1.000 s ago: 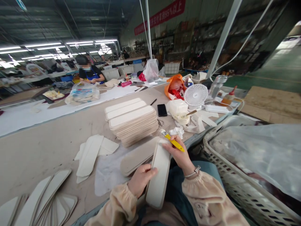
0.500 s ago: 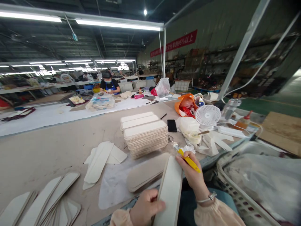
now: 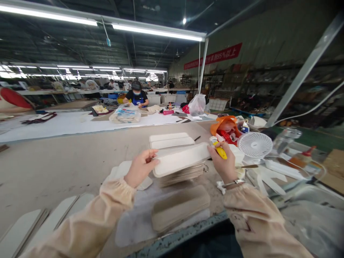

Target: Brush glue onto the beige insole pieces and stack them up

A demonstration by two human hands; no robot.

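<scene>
Both hands hold a long off-white panel with rounded corners (image 3: 182, 157) over a stack of like panels (image 3: 182, 176). My left hand (image 3: 142, 166) pinches its left end between thumb and fingers. At the other end my right hand (image 3: 223, 161) grips the panel and also keeps a yellow-handled brush (image 3: 220, 152) in its fingers. Nearer me lies a short pile of beige panels (image 3: 180, 208) on a translucent sheet (image 3: 126, 229). Thin white pieces (image 3: 118, 172) lie partly behind my left hand.
More panels (image 3: 24, 225) lie fanned at the lower left. On the right stand a small white fan (image 3: 255, 145), an orange bag (image 3: 224, 125) and a glue bottle (image 3: 301, 159). A person (image 3: 136, 96) sits across the table.
The panel has gone from near my lap, at the table's front edge, up over the stack and now lies crosswise. Both hands moved forward with it; the brush stayed in my right hand.
</scene>
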